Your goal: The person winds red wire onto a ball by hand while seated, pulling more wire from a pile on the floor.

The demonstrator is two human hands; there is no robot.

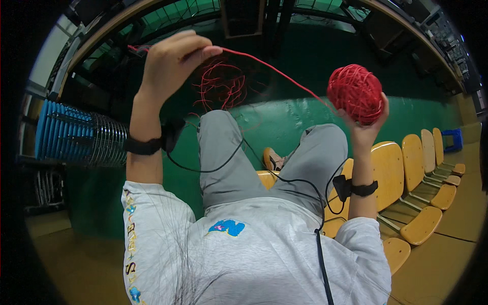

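1. The right hand [367, 124] is raised at the right of the view, fingers cupped under and behind a red yarn ball [355, 93]; the ball sits on the fingertips with most of it showing above them
2. The left hand [170, 63] is raised higher and further left, closed in a pinch on the strand [274, 71], which runs taut from the fingertips down to the ball
3. A loose tangle [221, 86] of the same red yarn hangs beyond the left hand, above the knees [218, 127]
4. The ball looks light and soft, likely giving under a squeeze; its wound surface should grip well rather than slip. A cradling hold around its middle suits it, since a tight squeeze could shift the outer turns
5. The strand is thin and limp, with no stiffness of its own; it stays straight only under tension. A fingertip pinch is the sensible hold, and it could snag or knot easily in the tangle
6. Hidden or unclear: the right palm is behind the ball; where the strand enters the ball is hard to see; whether the tangle joins the pinched strand cannot be told; the tangle's far end is lost against the dark green floor [305, 122]
7. Black wrist straps [145, 146] with cables cross the grey shirt [254, 249]; yellow seats [422, 152] stand at the right
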